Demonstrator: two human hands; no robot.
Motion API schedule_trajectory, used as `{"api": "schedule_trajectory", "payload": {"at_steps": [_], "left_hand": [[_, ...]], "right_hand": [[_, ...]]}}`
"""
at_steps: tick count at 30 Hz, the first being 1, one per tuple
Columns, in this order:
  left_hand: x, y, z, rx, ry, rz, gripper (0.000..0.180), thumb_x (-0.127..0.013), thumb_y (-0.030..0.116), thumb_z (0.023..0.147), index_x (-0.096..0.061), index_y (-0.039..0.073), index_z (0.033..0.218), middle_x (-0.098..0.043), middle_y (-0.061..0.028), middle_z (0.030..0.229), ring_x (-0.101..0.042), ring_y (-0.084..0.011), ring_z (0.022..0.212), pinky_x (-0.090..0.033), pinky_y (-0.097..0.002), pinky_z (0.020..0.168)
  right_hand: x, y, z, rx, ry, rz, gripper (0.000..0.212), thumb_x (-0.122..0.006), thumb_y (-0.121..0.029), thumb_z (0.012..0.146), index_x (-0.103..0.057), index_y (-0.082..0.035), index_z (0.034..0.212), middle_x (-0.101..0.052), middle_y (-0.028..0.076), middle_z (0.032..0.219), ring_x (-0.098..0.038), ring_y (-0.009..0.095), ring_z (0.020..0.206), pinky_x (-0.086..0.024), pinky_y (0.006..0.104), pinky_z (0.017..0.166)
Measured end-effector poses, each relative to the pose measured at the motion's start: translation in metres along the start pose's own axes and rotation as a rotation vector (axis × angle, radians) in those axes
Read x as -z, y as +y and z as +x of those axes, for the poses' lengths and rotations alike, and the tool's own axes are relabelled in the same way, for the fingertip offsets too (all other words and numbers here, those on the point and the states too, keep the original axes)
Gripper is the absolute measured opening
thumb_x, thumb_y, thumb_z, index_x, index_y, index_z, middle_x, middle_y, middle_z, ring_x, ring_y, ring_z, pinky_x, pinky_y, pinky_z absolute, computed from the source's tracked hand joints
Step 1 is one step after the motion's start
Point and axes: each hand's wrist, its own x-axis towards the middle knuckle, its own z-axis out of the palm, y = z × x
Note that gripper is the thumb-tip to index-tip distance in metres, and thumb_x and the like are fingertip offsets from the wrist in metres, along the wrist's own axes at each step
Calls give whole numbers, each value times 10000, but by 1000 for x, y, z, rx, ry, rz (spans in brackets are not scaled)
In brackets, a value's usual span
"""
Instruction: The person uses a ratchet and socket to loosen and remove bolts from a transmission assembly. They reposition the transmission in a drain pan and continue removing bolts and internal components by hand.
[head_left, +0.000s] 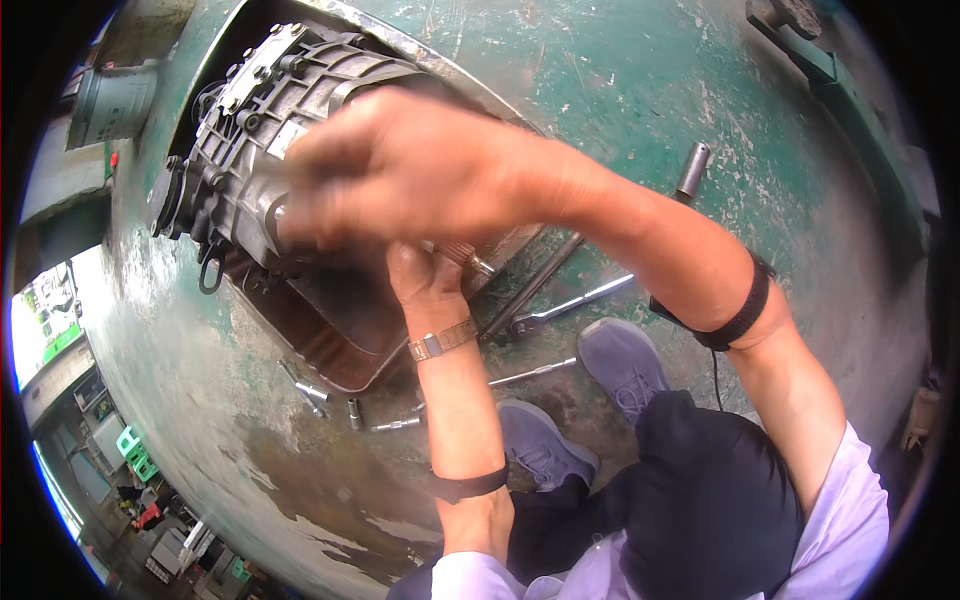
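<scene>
A grey cast-metal gearbox (285, 85) with ribs and bolts lies in a rectangular metal tray (335, 360) on the floor. My right hand (400, 170) crosses above the gearbox's near side, smeared by motion, so its fingers cannot be made out. Below it, my left hand (425, 272) is low beside the gearbox; my right hand covers its fingers. Just right of my left wrist, a splined metal shaft (468, 257) sticks out toward the tray's edge. Whether my left hand grips it is hidden.
Near my shoes lie a ratchet wrench (575, 303), a long dark bar (530, 290), an extension bar (535, 372) and small sockets (355, 413). A large socket (692, 170) is farther right. A green metal frame (850, 110) stands at far right, a pale bucket (115, 105) at far left.
</scene>
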Motion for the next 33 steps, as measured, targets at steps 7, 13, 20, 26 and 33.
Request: {"api": "schedule_trajectory", "payload": {"at_steps": [7, 13, 20, 26, 33], "left_hand": [[0, 0, 13, -11, 130, -88, 246, -562, 148, 945, -565, 37, 1165, -644, -96, 1004, -593, -164, 569, -453, -253, 429], [16, -1, 16, -36, 69, 38, 267, -568, 158, 936, -564, 24, 1168, -640, -105, 1051, -616, -208, 748, -461, -285, 600], [17, -6, 13, -62, -105, -206, 454, -482, 324, 973, -420, 33, 1316, -489, -113, 1284, -499, -231, 1141, -472, -384, 919], [5, -3, 8, -42, 67, -2, 221, -571, 122, 927, -567, 22, 1125, -649, -107, 999, -653, -246, 796, -548, -370, 578], [12, 2, 7, -55, 89, 1, 251, -577, 130, 917, -557, 23, 1143, -633, -91, 998, -635, -228, 809, -535, -372, 621]], "right_hand": [[68, 81, -2, -650, 930, 550, 234, -541, -231, 918, -591, -11, 856, -610, 102, 747, -574, 189, 637, -486, 320, 575], [31, 49, -4, -415, 711, 241, 305, -603, -291, 917, -650, 7, 877, -668, 67, 796, -616, 138, 752, -494, 276, 718], [-11, -12, -11, -135, -145, -139, 297, -659, -296, 849, -689, -81, 1053, -670, 173, 846, -642, 315, 797, -500, 378, 746], [35, 30, -8, -383, 514, 415, 336, -580, -319, 942, -624, 14, 927, -649, 61, 790, -609, 141, 731, -507, 291, 693], [41, 46, 1, -521, 734, 452, 280, -548, -279, 947, -605, -9, 904, -617, 58, 775, -579, 144, 686, -479, 276, 634]]}}
